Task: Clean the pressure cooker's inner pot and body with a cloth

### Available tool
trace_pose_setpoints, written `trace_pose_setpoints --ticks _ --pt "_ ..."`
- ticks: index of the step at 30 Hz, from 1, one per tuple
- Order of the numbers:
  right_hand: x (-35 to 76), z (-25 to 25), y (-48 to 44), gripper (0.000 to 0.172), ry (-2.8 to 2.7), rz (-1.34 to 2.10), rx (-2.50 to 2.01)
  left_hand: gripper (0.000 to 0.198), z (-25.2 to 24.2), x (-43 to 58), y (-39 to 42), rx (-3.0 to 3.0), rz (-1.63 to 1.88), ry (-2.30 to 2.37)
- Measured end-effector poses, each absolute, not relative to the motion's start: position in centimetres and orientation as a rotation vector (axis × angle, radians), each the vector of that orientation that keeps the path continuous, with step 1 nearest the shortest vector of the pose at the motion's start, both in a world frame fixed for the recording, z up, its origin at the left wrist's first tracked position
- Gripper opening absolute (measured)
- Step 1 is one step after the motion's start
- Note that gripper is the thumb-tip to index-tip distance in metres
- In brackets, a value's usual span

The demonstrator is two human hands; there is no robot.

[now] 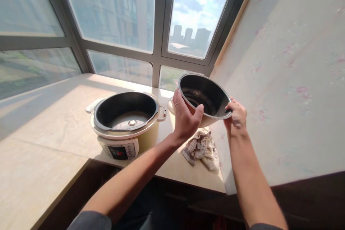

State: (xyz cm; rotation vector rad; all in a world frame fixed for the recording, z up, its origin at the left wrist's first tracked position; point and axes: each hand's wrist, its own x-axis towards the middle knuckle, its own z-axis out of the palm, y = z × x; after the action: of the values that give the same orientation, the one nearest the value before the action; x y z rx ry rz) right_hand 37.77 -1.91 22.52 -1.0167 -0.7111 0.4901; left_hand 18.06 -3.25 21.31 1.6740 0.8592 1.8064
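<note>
Pot (207,88) Tilted Between Two Hands Before a Window (121,10)

You hold the pot raised above the counter (61,122), its dark mouth tipped toward you and pale marks streaking the inner wall. Your left hand (186,116) clasps its left side, the fingers up against the outside and the thumb on the near side; a thin ring circles one finger. Your right hand (236,115) pinches the rim at the opposite end. To the left of your left hand stands the cooker (151,134), uncovered, a round button (132,123) at the center of its floor and a dark display (119,152) on its front. Below and between your hands, a crumpled cloth (203,147) lies on the counter. Beyond both hands, the window looks out on towers under a cloudy sky; right of your right hand rises a flower-patterned wall (291,79).
</note>
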Motion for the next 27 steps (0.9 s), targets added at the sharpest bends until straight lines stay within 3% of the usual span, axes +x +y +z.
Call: trace_pose_setpoints --ticks 16,27 --pt "39.0 10.4 1.4 0.045 -0.468 0.727 -1.092 0.08 9.9 20.7 -3.3 1.706 1.776 1.14" --pt "38.8 7.2 2.9 0.041 -0.495 0.839 -1.137 0.08 7.7 21.0 -3.9 1.493 1.745 1.262"
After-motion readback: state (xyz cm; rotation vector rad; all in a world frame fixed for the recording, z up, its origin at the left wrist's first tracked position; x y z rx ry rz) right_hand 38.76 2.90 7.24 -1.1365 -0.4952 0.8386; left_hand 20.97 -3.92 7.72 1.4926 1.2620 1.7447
